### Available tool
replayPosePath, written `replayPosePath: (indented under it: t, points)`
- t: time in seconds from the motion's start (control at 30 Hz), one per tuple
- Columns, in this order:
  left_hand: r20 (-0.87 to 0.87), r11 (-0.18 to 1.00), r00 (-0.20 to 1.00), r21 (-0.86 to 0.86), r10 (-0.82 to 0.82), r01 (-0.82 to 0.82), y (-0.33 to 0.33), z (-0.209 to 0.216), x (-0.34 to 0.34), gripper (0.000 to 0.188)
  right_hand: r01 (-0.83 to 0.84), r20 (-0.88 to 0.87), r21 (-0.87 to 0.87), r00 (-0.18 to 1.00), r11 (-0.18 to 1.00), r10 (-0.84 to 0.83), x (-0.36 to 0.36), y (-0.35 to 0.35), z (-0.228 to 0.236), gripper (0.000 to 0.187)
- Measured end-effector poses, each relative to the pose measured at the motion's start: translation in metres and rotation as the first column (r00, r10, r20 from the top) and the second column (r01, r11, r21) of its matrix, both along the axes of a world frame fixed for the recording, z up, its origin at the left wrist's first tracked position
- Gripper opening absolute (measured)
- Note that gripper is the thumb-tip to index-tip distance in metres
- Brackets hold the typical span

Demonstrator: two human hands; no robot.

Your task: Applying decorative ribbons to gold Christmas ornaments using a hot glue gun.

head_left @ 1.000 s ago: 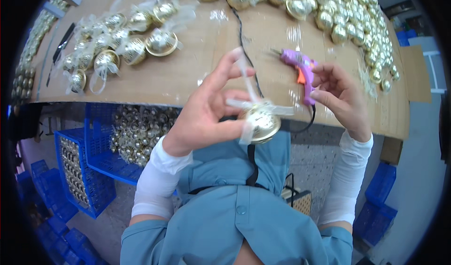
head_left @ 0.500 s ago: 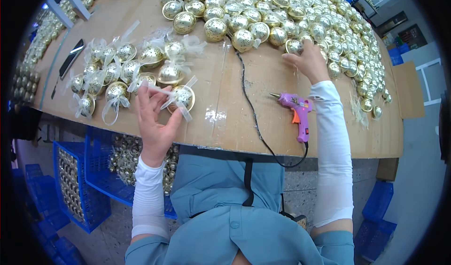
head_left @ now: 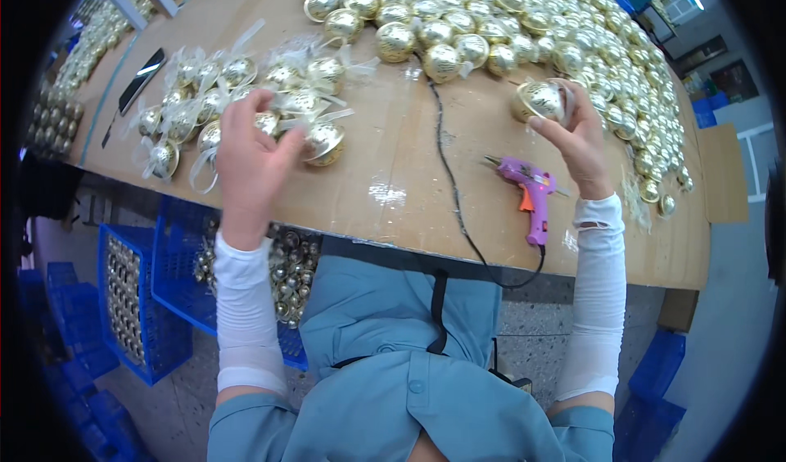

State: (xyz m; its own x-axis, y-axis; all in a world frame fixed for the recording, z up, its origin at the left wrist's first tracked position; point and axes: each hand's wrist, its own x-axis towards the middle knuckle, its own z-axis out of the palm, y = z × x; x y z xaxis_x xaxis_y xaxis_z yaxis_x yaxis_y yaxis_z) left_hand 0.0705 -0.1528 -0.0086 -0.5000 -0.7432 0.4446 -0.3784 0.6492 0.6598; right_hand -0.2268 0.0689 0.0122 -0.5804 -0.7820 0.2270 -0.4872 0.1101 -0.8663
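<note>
In my right hand (head_left: 581, 139) is a gold ball ornament (head_left: 539, 102) with cut-out patterns, gripped by thumb and fingers in front of the large pile. My left hand (head_left: 252, 167), a little blurred, hovers at the front of a smaller group of gold balls with sheer white ribbons (head_left: 182, 122). Its fingers are apart and nothing shows in them. Just right of its thumb lies a gold ball with a ribbon bow (head_left: 324, 144). A purple glue gun (head_left: 534, 196) with an orange trigger lies between my hands, nearer the right one.
A big heap of gold balls (head_left: 565, 28) covers the table's far and right side. The glue gun's black cord (head_left: 446, 167) runs across the cardboard-covered tabletop (head_left: 385, 151). A phone (head_left: 141, 81) lies at the left. Blue crates (head_left: 155, 298) of balls stand below the front edge.
My right hand has picked a gold ball from the heap and drawn it nearer and to the right. My left hand has come away from the ribboned ball, moving slightly left.
</note>
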Motion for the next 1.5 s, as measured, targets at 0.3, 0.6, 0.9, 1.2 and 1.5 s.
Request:
replayPosePath:
  t: [0.3,0.6,0.9,1.2,1.5]
  points:
    - [-0.349,0.730,0.936,-0.628,0.046,-0.270,-0.018,0.080,-0.026,0.024,-0.064,-0.012,-0.117,0.998,0.991,0.063,0.036,0.028,0.012,0.059]
    - [-0.529,0.473,0.658,0.458,-0.535,0.753,0.116,0.024,-0.070,0.014,-0.116,-0.706,-0.107,0.709,0.987,0.007,0.082,0.044,0.025,0.058]
    - [-0.564,0.232,0.541,0.527,-0.624,0.817,0.120,0.009,-0.075,0.020,-0.231,-0.868,-0.084,0.494,0.969,0.043,0.097,0.058,0.014,0.048]
    - [-0.847,-0.374,0.512,0.524,-0.142,0.765,0.130,-0.034,-0.055,0.019,-0.298,-0.802,0.018,0.566,0.954,0.192,0.105,0.081,-0.009,0.046]
    - [-0.932,-0.389,0.336,0.262,0.135,0.883,0.146,-0.044,-0.055,0.038,-0.305,-0.791,-0.040,0.591,0.951,0.156,0.118,0.082,-0.015,0.042]
